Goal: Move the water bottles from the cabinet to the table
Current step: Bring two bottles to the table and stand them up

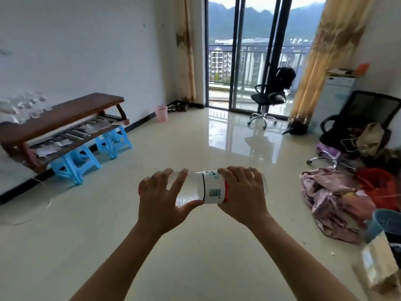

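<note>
I hold the water bottle (213,187) level, my left hand (161,198) gripping its clear end, my right hand (240,192) its labelled end. Grip firmly; carry it to the bench (71,114), forward-left of my hands.

Clear smooth plastic water bottle (196,187) with a glossy paper-like label; glossy tiled floor (195,144) (mirroring the window); dark wooden worktop (65,114); crumpled pink cloth (332,196)
</note>
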